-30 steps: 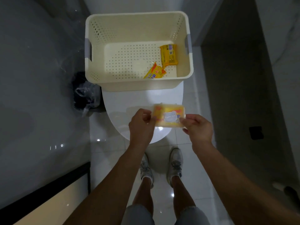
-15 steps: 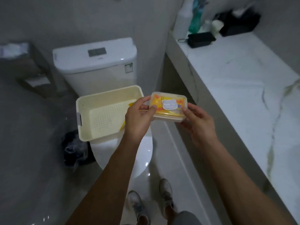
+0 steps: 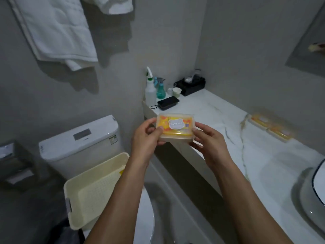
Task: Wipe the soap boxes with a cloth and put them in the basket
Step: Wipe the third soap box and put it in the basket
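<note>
I hold a clear plastic soap box [image 3: 175, 128] with yellow soap inside and a white bear sticker on its lid, in the air in front of the marble counter's edge. My left hand [image 3: 146, 138] grips its left end, my right hand [image 3: 207, 143] grips its right end. The cream perforated basket [image 3: 91, 194] sits on the closed toilet lid at lower left, partly hidden by my left forearm. Two more soap boxes [image 3: 270, 127] lie on the counter by the wall at right. No cloth is in either hand.
White marble counter [image 3: 219, 120] runs along the right with a sink [image 3: 316, 191] at the edge. At its far end stand spray bottles [image 3: 151, 90], a black power bank [image 3: 168, 103], a cup and a black box. White towels [image 3: 52, 30] hang above the toilet tank [image 3: 79, 136].
My view has swung up and right from the basket toward the counter. Both hands kept hold of the soap box and carried it away from the basket, up toward the counter's edge.
</note>
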Available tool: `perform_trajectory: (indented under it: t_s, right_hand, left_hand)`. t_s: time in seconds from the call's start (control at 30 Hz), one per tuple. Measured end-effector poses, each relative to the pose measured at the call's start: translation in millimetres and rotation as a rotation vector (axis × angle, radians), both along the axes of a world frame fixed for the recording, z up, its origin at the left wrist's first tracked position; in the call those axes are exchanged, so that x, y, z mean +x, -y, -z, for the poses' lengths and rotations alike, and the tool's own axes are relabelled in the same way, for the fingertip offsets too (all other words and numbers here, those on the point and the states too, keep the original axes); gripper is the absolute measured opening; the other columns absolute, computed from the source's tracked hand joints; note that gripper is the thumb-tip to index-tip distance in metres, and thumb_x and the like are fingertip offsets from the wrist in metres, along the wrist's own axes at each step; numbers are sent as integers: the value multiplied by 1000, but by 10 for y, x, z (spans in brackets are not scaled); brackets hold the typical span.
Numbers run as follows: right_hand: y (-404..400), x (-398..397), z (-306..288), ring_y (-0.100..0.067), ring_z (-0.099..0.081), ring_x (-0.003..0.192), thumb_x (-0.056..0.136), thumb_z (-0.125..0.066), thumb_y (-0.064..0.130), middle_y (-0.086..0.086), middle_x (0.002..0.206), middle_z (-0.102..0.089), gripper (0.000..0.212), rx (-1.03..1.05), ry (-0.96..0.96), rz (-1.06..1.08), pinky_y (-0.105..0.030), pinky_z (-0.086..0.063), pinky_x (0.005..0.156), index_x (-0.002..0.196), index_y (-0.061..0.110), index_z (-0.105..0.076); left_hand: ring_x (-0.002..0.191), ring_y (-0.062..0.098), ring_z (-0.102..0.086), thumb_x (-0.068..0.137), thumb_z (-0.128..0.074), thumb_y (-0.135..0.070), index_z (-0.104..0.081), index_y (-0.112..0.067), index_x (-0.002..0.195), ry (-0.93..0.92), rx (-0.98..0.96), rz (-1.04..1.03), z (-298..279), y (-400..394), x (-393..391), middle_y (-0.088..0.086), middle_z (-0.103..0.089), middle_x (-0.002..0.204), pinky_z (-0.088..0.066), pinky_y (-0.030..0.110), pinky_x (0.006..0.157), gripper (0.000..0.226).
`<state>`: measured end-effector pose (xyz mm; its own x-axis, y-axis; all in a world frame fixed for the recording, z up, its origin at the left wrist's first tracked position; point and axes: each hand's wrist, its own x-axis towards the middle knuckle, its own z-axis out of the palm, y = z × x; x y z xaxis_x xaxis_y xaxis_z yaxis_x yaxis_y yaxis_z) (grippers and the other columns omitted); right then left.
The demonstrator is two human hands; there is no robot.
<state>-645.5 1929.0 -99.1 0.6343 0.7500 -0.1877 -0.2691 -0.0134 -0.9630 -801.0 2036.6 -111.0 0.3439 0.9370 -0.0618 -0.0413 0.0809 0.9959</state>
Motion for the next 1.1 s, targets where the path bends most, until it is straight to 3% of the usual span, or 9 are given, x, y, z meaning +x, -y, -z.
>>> perform_trajectory:
  t_s: [0.17, 0.37, 0.63, 0.87, 1.0, 1.1]
  right_hand:
    - [252, 371, -102, -27, -73, 96, 96, -61, 7, -9, 104, -76, 27, -6, 12, 105, -34, -61, 74, 122, 10, -68]
    - [496, 1016, -86, -25, -74, 92, 96, -61, 8, -9, 102, -76, 24, -11, 23, 196, -29, -59, 68, 118, 11, -70]
    - [1052, 2165, 25, -29, -73, 94, 93, -60, 3, -14, 101, -76, 30, -14, 6, 391, -33, -59, 72, 122, 8, -67]
    - [1584, 2920, 111, -35, -71, 101, 93, -61, 4, -16, 104, -75, 27, -27, -24, 579, -37, -61, 80, 118, 9, -68]
    - [1745, 3202, 214, -36, -70, 102, 91, -64, 5, -18, 108, -72, 22, -52, -75, 709, -40, -61, 82, 113, 7, -67]
    - [1800, 3356, 317, -36, -69, 103, 90, -65, 6, -20, 111, -71, 23, -58, -96, 777, -36, -60, 75, 113, 7, -67]
  left_hand:
    - [87, 23, -73, 85, -75, -17, -68, -24, 117, 16, 11, 82, -115, 116, 447, 13, -69, 105, -62, 39, 68, 33]
    - [81, 20, -74, 86, -75, -19, -68, -23, 122, -20, 34, 153, -152, 228, 1220, 10, -67, 106, -62, 36, 67, 36]
    - [82, 21, -74, 88, -73, -17, -68, -19, 121, -58, 38, 328, -77, 602, 2617, 12, -68, 106, -62, 35, 69, 33]
    - [69, 20, -72, 87, -73, -13, -69, -13, 110, -56, 20, 457, 65, 1001, 3696, 22, -68, 99, -61, 33, 65, 24]
    - [65, 17, -72, 86, -73, -16, -70, -16, 110, -86, 18, 543, 186, 1127, 4112, 18, -68, 101, -62, 44, 73, 24]
    - [62, 15, -71, 84, -74, -17, -70, -19, 108, -97, 24, 591, 273, 1161, 4366, 13, -69, 98, -61, 50, 78, 24]
